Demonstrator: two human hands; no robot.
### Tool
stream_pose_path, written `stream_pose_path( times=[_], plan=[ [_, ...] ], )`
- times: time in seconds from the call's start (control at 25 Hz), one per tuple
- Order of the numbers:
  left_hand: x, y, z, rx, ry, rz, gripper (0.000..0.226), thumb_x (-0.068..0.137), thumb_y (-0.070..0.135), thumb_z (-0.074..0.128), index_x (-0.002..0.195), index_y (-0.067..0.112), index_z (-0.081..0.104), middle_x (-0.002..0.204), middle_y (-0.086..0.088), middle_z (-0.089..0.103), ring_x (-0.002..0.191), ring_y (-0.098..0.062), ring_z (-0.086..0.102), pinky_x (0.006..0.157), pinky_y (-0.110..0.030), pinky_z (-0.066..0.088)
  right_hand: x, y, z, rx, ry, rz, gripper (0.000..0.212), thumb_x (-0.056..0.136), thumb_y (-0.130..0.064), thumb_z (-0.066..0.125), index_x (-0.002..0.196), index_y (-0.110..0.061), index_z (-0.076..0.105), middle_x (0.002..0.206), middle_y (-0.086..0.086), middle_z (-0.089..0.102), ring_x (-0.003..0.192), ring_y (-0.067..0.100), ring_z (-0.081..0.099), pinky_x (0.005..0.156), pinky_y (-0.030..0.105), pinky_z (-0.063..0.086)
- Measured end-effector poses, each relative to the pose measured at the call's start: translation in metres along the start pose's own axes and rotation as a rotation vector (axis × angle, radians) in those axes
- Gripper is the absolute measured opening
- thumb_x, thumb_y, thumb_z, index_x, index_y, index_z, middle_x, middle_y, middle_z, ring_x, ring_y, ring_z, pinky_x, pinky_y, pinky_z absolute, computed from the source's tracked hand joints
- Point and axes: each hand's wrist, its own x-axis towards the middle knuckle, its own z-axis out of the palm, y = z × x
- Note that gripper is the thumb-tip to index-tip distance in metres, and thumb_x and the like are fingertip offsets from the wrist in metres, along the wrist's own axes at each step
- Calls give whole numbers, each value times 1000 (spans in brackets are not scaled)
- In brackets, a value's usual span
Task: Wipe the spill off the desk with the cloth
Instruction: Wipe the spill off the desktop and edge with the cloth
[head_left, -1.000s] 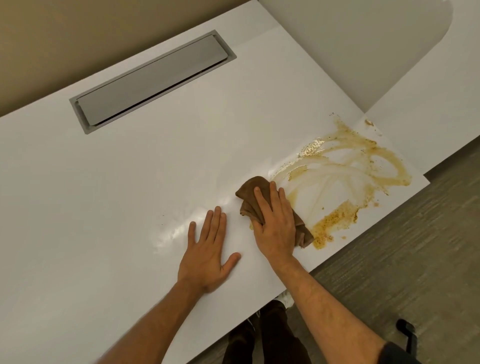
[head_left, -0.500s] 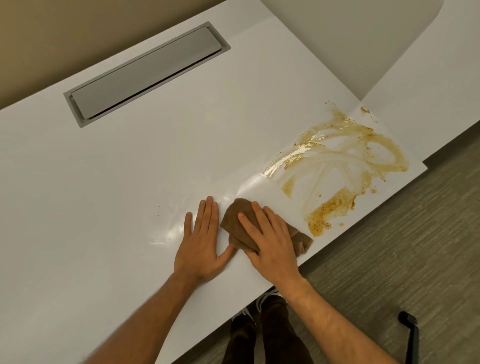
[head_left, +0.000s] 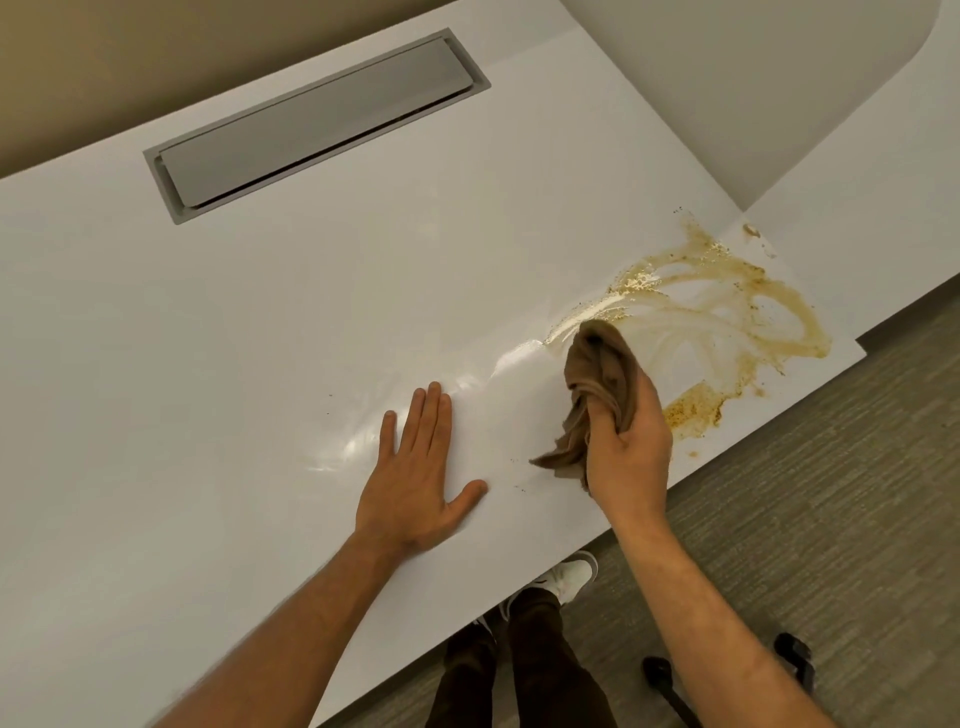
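Both hands work near the front edge: the left hand (head_left: 415, 483) lies flat with straight fingers on the white desk (head_left: 234, 338), while the right hand (head_left: 631, 441) grips the bunched brown cloth (head_left: 597, 384), its top end at the near edge of the spill (head_left: 727, 312). To do this pass well, I judge the cloth should be spread flatter and drawn inward from the outer rings and the grainy patch by the front edge, so nothing runs off. Whether the cloth is pressed down or lifted is hard to tell, and the right fingers are hidden behind it.
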Motion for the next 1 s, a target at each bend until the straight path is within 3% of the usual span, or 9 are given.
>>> stream_pose_path(
  times=[0.12,0.16,0.24,0.32,0.44,0.52,0.8,0.88,1.0],
  plan=[
    [0,0,-1,-2,-14,-11,103,98,78,27,166,13,-13,176,-4,-17,163,-22,-13,131,-57,2,23,3,21,-451,-80,-79,68,106,-21,50,164,-29,16,173,7,9,156,31,18,125,52,27],
    [0,1,-2,-1,-18,-12,102,98,78,26,166,13,-14,176,-5,-17,163,-22,-13,131,-57,3,23,8,31,-641,-90,-105,71,105,-23,50,165,-23,12,173,13,3,157,39,13,125,56,23],
    [0,1,-2,4,-19,-12,102,98,78,24,166,12,-13,176,-5,-16,163,-23,-12,131,-58,4,24,17,44,-853,-89,-178,77,102,-39,53,164,-15,16,170,22,9,154,48,16,123,58,25],
    [1,2,-3,11,-38,-18,102,98,79,22,166,13,-13,176,-5,-16,163,-23,-13,131,-58,3,31,20,52,-778,-47,-158,84,97,-49,60,163,-13,22,169,21,19,152,46,25,121,56,30],
    [2,3,-4,42,-56,-16,101,98,81,20,167,15,-13,176,-5,-19,162,-23,-17,131,-57,1,40,20,58,-507,6,-97,89,94,-38,70,162,-6,22,166,18,31,150,37,35,118,55,36],
    [3,3,-5,40,-63,-15,101,98,81,20,167,15,-13,175,-5,-21,162,-23,-18,131,-56,-1,46,20,63,-462,-16,-110,88,94,-32,71,162,-5,22,166,17,30,151,35,34,120,53,35],
    [4,2,-5,29,-63,2,100,98,81,15,167,14,-10,176,-5,-19,163,-23,-15,130,-54,-4,52,24,61,-484,-381,-403,76,89,-21,76,155,-10,41,162,13,38,148,36,39,121,51,32],
    [3,1,-6,22,-59,6,98,98,80,13,167,13,-9,176,-5,-18,163,-22,-15,130,-53,-5,49,26,54,-455,-488,-445,72,88,-14,74,154,-13,44,163,9,38,150,37,35,121,55,30],
    [1,0,-7,-19,-46,28,97,99,78,12,168,11,-5,176,-6,-14,163,-22,-12,131,-52,-6,33,35,39,-395,-599,-448,71,84,-6,75,149,-17,51,160,-1,41,151,34,34,122,52,27]
  ],
)
